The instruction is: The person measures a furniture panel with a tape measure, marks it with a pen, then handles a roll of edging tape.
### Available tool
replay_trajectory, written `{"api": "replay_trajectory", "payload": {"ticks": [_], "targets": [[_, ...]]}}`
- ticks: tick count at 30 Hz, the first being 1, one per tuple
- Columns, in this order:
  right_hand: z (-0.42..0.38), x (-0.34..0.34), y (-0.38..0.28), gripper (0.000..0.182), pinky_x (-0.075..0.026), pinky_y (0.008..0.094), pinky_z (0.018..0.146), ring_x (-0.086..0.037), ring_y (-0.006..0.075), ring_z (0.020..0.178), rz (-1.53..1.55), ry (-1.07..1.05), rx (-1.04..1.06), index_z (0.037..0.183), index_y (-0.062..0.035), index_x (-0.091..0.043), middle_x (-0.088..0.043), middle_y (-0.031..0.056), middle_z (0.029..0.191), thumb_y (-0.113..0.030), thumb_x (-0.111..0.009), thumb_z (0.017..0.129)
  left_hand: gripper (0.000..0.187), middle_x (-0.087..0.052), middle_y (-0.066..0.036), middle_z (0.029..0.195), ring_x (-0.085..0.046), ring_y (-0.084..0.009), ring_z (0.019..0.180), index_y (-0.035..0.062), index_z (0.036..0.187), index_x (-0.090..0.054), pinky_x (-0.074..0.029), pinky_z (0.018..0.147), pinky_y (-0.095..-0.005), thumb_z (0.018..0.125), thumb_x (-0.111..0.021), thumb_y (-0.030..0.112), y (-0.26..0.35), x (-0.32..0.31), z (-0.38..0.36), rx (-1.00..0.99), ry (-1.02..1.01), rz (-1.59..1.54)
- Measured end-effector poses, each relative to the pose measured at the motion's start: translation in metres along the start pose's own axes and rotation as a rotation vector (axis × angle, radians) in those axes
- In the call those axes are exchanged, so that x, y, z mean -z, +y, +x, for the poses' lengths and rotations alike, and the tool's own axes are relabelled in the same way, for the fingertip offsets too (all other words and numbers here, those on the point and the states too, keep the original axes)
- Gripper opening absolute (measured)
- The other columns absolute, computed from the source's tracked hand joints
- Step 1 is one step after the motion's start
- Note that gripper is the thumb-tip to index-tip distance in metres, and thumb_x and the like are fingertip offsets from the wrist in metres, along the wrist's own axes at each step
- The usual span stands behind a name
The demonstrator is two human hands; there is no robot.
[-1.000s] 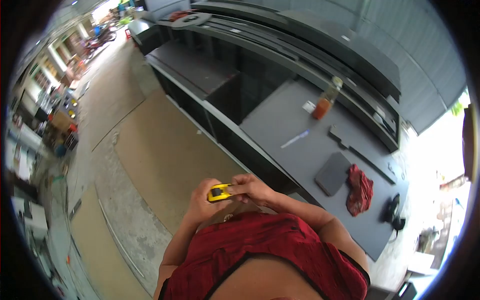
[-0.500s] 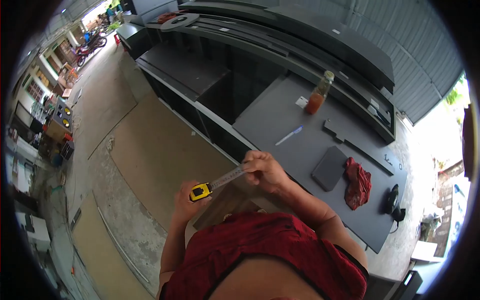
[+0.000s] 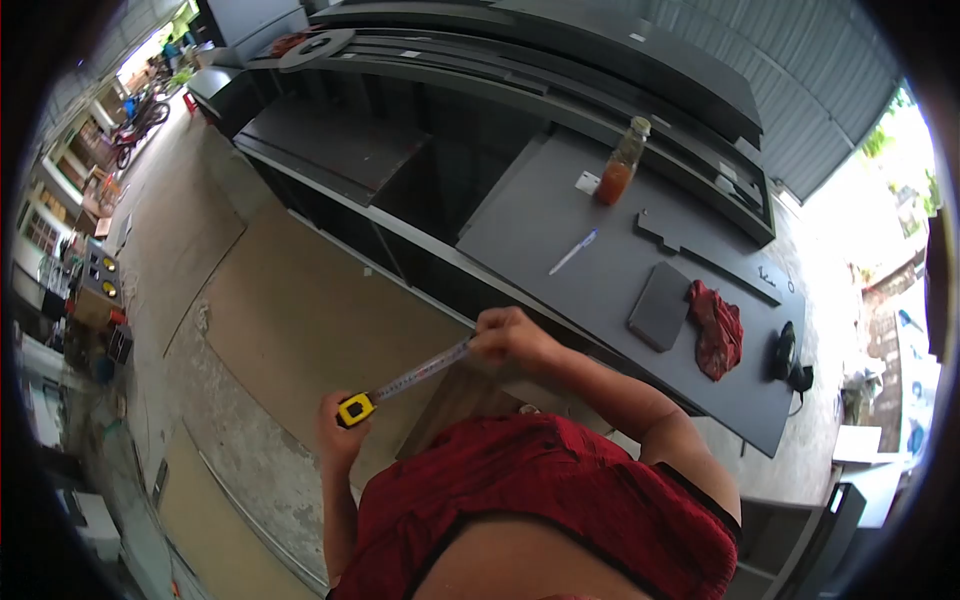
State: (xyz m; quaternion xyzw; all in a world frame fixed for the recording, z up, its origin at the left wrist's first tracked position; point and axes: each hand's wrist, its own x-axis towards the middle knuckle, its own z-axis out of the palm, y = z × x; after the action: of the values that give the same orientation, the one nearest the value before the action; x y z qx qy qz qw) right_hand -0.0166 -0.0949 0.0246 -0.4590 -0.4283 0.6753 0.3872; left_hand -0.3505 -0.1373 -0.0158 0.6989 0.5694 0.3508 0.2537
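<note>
Tape measure [image 3: 355, 409]: in front of red shirt [image 3: 570, 480], blade [image 3: 425, 371] out betw. hands. L hand [image 3: 336, 432]: fingers gripping case. R hand [image 3: 513, 337]: fingers closed on blade end. Pen [image 3: 574, 251], bottle [image 3: 622, 163], red cloth [image 3: 716, 334] on gry. panel [image 3: 598, 300].

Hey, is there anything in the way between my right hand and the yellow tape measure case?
Nothing visible blocks it: only the extended blade spans from your right hand to the yellow case in your left hand. The pen and red cloth lie off to the side.
</note>
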Motion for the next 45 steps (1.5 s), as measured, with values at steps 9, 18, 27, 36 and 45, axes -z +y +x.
{"api": "replay_trajectory", "payload": {"ticks": [9, 18, 27, 36, 45], "targets": [[0.012, -0.041, 0.059, 0.023, -0.043, 0.0314, 0.054, -0.054, 0.016, 0.059, -0.431, -0.089, 0.036, 0.071, -0.0007, -0.058, -0.054, 0.0075, 0.06, -0.022, -0.066, 0.069, 0.046, -0.054, -0.011, 0.087, -0.055, -0.0244, 0.079, 0.0036, 0.096, -0.053, -0.044, 0.071, -0.0333, 0.058, -0.076, 0.015, 0.051, -0.062, 0.025, -0.141, -0.25, -0.203], [0.021, 0.08, 0.028, 0.019, -0.047, 0.0382, 0.064, -0.062, 0.029, 0.069, -1.036, 0.805, 0.137, 0.077, -0.005, -0.06, -0.062, 0.0142, 0.071, -0.024, -0.061, 0.074, 0.046, -0.055, -0.012, 0.09, -0.057, -0.0305, 0.082, 0.007, 0.097, -0.054, -0.046, 0.069, -0.0376, 0.057, -0.076, 0.016, 0.023, -0.064, 0.012, -0.089, -0.238, -0.137], [0.044, 0.15, 0.007, 0.052, -0.044, 0.0424, 0.081, -0.056, 0.0379, 0.097, -1.078, 1.039, -0.235, 0.112, -0.0072, -0.043, -0.06, 0.0204, 0.101, -0.032, -0.064, 0.072, 0.045, -0.055, -0.012, 0.089, -0.056, -0.0301, 0.081, 0.0066, 0.097, -0.054, -0.046, 0.07, -0.0371, 0.058, -0.076, 0.016, 0.016, -0.059, -0.004, -0.005, -0.136, -0.111], [0.029, 0.163, 0.014, 0.045, -0.048, 0.036, 0.066, -0.061, 0.0261, 0.076, -0.498, 0.926, -0.005, 0.115, -0.0013, -0.046, -0.059, 0.0145, 0.081, -0.009, -0.052, 0.071, 0.045, -0.055, -0.012, 0.088, -0.056, -0.0304, 0.081, 0.0064, 0.097, -0.054, -0.045, 0.071, -0.0369, 0.058, -0.075, 0.017, 0.019, -0.039, -0.002, 0.007, -0.032, -0.094], [0.029, 0.058, -0.003, 0.027, -0.037, 0.0261, 0.043, -0.047, 0.0133, 0.047, 0.401, 0.477, 0.193, 0.097, 0.0008, -0.057, -0.051, 0.0037, 0.063, 0.0, -0.054, 0.07, 0.045, -0.054, -0.01, 0.089, -0.055, -0.0246, 0.082, 0.0056, 0.099, -0.052, -0.044, 0.073, -0.0337, 0.059, -0.074, 0.009, 0.026, -0.004, 0.014, -0.032, 0.092, -0.073]]}}
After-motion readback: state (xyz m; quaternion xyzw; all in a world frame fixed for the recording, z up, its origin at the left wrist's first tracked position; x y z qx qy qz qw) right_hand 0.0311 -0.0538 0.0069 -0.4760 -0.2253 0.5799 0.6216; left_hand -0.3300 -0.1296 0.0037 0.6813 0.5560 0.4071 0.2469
